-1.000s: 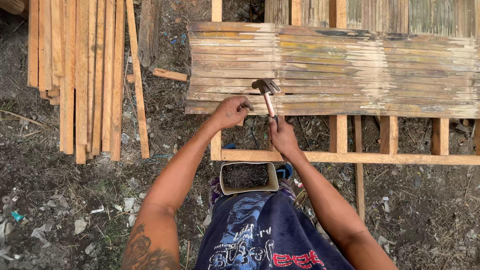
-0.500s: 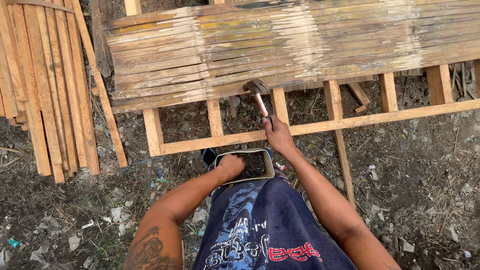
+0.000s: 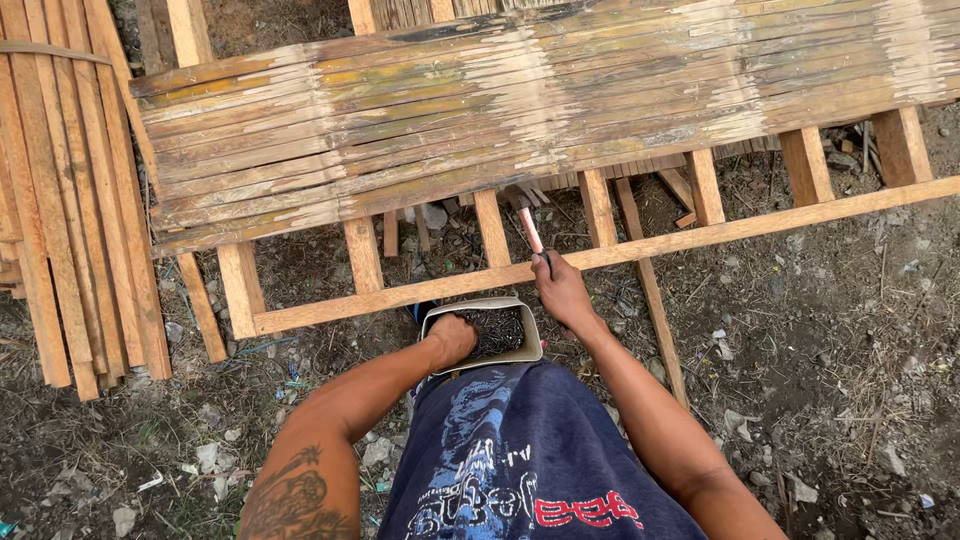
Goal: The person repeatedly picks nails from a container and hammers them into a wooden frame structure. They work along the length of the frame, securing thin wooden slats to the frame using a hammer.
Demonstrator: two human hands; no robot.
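Dirt ground strewn with small stones and scraps lies bare on both sides of the person's dark blue printed shorts [image 3: 520, 460], with the widest free stretch to the right of them. One shallow rectangular tin of dark nails [image 3: 487, 331] sits just beyond the shorts, touching the long pale wooden rail [image 3: 700, 232] that runs slantwise past it. The left hand [image 3: 455, 338] reaches into the tin's left side, forearm stretched forward and fingers curled down among the nails; whether it has pinched any cannot be told. The right hand [image 3: 563, 290] lies just right of the tin, resting on the rail, clenched around the reddish handle of one hammer [image 3: 529, 228], whose head disappears under the mat's near edge. Beyond the tin, seven upright wooden slats cross the rail, with open gaps of dirt between them. Farther from the tin, one wide mat of flattened, weathered bamboo strips [image 3: 520, 110] covers the slats. Left of the tin and well apart, a stack of thin orange-brown wooden laths [image 3: 70, 200] lies on the ground.
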